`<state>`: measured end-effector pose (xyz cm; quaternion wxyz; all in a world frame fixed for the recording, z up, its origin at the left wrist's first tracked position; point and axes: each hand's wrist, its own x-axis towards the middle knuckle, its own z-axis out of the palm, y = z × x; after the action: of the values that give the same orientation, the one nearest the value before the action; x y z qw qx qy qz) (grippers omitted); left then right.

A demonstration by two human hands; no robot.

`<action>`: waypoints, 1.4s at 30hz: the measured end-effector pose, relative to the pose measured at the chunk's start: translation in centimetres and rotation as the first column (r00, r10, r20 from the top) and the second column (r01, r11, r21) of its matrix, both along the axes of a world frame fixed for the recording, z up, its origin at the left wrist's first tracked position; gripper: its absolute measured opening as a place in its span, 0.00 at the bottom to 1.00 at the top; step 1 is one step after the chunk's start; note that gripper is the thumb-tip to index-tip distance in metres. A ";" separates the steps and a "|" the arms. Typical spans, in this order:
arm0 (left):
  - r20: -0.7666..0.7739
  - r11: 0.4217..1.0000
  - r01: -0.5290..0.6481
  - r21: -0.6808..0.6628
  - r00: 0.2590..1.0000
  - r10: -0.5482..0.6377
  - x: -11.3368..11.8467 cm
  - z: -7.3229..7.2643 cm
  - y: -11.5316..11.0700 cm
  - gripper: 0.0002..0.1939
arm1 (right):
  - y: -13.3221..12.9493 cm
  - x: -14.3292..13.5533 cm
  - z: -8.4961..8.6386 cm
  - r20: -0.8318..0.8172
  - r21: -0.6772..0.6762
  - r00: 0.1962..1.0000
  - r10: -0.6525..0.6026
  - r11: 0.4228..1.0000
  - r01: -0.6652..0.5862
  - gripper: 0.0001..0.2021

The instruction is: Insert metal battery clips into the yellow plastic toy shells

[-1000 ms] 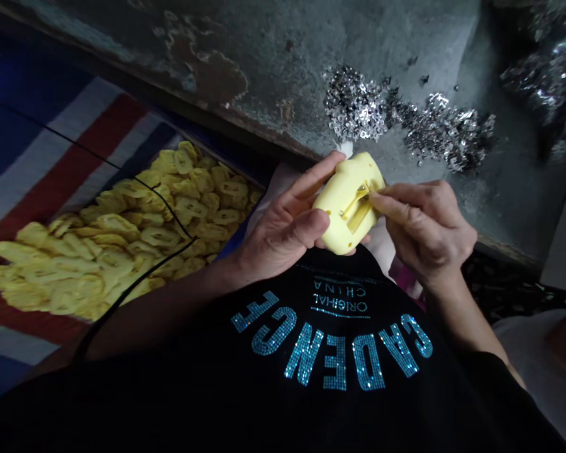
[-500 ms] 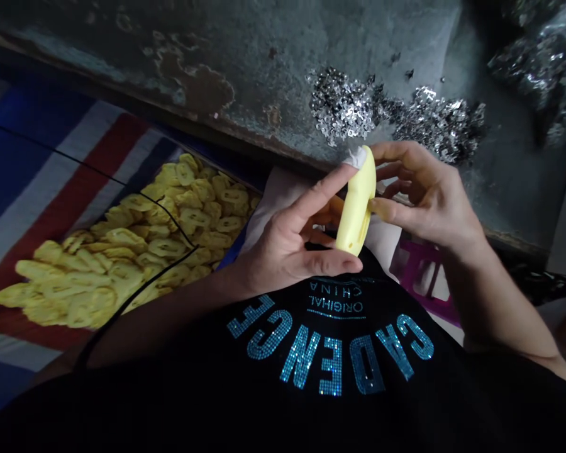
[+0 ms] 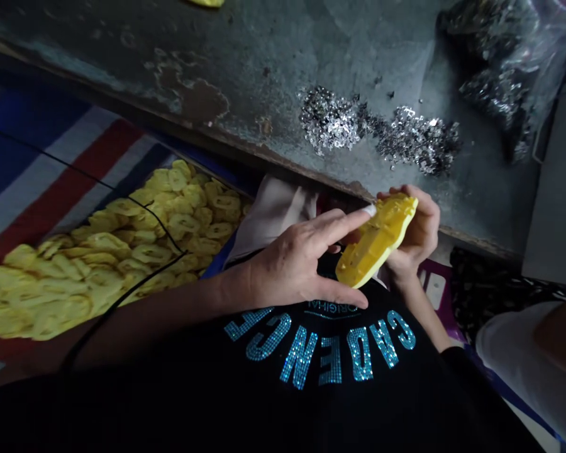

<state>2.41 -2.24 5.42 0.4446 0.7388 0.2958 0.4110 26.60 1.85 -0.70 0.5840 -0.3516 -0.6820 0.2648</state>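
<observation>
A yellow plastic shell is held up in front of my chest, tilted, with its hollow, ribbed inner side showing. My right hand is wrapped around its back and right edge, with some fingers hidden behind it. From the left, my left hand spans the shell, its white-taped index fingertip at the upper part and its thumb along the lower end. The other left fingers are partly hidden. Beyond the hands, small shiny metal clips lie in heaps on the worn metal tabletop.
Many yellow shells are piled on a striped red, white and blue sheet at left, crossed by a black cord. A clear plastic bag of metal pieces lies at the back right. Another person's leg shows at lower right.
The shell has turned from edge-on, outer face partly visible, to show its inside, and has moved right and down. My right hand has gone from fingertips at its side to wrapping its back.
</observation>
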 end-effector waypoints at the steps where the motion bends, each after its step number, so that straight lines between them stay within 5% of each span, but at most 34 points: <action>1: 0.001 1.000 -0.005 0.007 1.000 0.005 0.1 -0.1 0.0 0.50 | 0.0 0.1 0.0 0.034 0.013 0.999 -0.035 0.999 0.034 0.38; 11: 0.092 0.999 -0.047 0.027 0.995 0.044 -1.2 -1.0 0.9 0.34 | 0.1 -0.7 2.5 0.121 -0.003 0.992 0.037 0.999 -0.037 0.32; 14: 0.118 0.975 -0.115 -0.192 0.983 0.139 -4.1 -2.9 0.4 0.32 | 3.4 -1.7 3.8 0.304 -0.077 0.926 0.225 0.974 -0.212 0.33; 17: -0.057 0.865 -0.407 -0.294 0.911 0.409 -9.3 -5.5 -1.3 0.39 | 10.2 -3.4 5.8 0.518 -0.134 0.751 0.409 0.907 -0.400 0.31; 19: -0.245 0.780 -0.574 -0.251 0.817 0.522 -13.4 -7.0 -2.9 0.39 | 15.9 -5.7 6.9 0.645 -0.122 0.686 0.335 0.932 -0.341 0.23; 21: -0.574 0.728 -0.668 -0.156 0.661 0.483 -17.1 -8.0 -4.3 0.30 | 21.3 -9.3 7.6 0.790 -0.151 0.551 0.271 0.956 -0.253 0.16; 23: -0.816 0.688 -0.725 -0.013 0.406 0.412 -19.7 -8.8 -5.2 0.21 | 25.7 -14.2 7.8 0.834 -0.157 0.484 0.265 0.955 -0.253 0.15; 25: -0.879 0.664 -0.740 0.111 0.238 0.413 -20.8 -9.5 -5.5 0.23 | 28.5 -19.6 7.9 0.875 -0.131 0.425 0.232 0.958 -0.254 0.16; 26: -0.875 0.654 -0.743 0.143 0.214 0.435 -20.9 -9.8 -5.5 0.25 | 29.4 -22.1 7.9 0.891 -0.112 0.402 0.209 0.961 -0.252 0.18; 30: -0.707 0.635 -0.764 0.115 0.386 0.593 -18.9 -10.7 -4.1 0.24 | 30.7 -29.3 7.4 0.938 -0.046 0.325 0.120 0.973 -0.226 0.23; 33: -0.443 0.621 -0.783 -0.020 0.564 0.697 -17.1 -10.2 -2.8 0.19 | 30.9 -30.2 6.9 0.954 -0.047 0.279 0.110 0.973 -0.225 0.20; 38: -0.125 0.597 -0.737 -0.316 0.656 0.744 -14.6 -8.0 -0.3 0.15 | 29.8 -25.2 7.0 0.945 -0.073 0.292 0.148 0.964 -0.254 0.14; 42: 0.031 0.629 -0.596 -0.499 0.714 0.700 -12.0 -5.6 2.4 0.30 | 23.8 -18.6 7.4 0.860 -0.002 0.466 0.208 0.915 -0.404 0.11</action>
<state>-9.57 0.17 -0.16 0.4553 0.4051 0.5785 0.5422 7.97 25.64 6.74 0.1541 -0.2454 -0.9528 0.0907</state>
